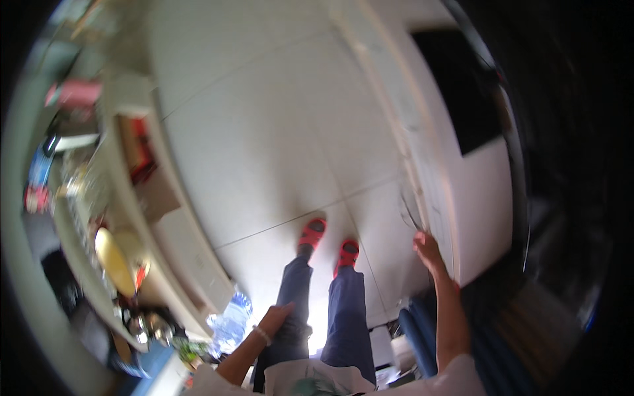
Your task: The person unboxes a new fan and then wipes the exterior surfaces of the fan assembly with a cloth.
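My right hand (427, 249) is out to the right with its fingers closed on a thin, dark curved utensil (410, 216). Blur hides what kind it is. The utensil points away from me over the floor, close to the side of a white cabinet (480, 203). Down by my left thigh hangs my left hand (277, 319), in front of dark blue trousers (295, 287). A pale bracelet (262, 335) circles that wrist. I see nothing held there, but the finger positions are unclear.
Pale floor tiles (277, 123) stretch ahead of my red clogs (313, 232). Along the left, a shelf unit (190, 247) holds boxes, a yellow oval item (115, 261) and metal pots (148, 327). Large clear plastic bottles (233, 317) stand by its near end. Blue rolled or folded material (418, 329) lies at right.
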`<action>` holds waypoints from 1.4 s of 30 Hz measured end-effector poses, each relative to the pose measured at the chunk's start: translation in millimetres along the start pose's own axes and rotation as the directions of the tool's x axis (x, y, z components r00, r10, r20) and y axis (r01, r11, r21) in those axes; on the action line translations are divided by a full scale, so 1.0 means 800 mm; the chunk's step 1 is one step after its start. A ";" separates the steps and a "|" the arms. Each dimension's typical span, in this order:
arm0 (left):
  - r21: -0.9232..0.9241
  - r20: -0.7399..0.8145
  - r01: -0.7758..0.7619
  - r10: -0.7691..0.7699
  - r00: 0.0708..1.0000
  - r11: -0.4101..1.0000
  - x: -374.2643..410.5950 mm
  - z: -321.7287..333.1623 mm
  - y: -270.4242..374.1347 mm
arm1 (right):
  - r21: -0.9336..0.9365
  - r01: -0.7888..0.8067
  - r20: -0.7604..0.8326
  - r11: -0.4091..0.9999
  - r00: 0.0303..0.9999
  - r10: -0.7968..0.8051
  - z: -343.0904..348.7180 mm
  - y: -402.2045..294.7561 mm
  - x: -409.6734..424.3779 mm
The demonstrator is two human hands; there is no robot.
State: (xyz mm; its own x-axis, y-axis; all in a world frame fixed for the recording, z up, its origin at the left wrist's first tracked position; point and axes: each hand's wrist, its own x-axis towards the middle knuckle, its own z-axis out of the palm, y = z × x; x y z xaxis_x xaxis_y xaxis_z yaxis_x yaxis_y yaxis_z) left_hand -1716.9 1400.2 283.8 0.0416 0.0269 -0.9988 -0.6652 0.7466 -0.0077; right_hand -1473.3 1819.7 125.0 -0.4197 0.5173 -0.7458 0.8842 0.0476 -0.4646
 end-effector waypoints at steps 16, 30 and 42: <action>-0.404 -0.603 -0.801 0.529 0.597 0.442 -0.288 0.014 -0.176 | 0.081 0.100 0.975 0.992 0.201 -0.100 0.178 -0.429 -0.418; -0.476 -0.836 -0.868 0.377 0.398 -0.140 -0.343 0.083 -0.486 | 0.066 0.879 0.998 0.472 -0.060 -0.027 0.373 -0.409 -0.641; -0.347 -0.930 -0.830 0.044 0.366 -0.436 -0.383 0.133 -0.843 | 0.095 0.881 0.947 0.464 -0.223 0.230 0.561 -0.260 -1.006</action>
State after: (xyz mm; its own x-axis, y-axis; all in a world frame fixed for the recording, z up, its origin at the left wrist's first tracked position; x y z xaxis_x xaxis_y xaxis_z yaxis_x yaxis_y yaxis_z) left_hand -1201.6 959.6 600.0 -0.7068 -0.5755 -0.4114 -0.0036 -0.5786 0.8156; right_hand -1411.4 1010.3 607.4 0.1024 -0.9140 -0.3927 0.0215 0.3967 -0.9177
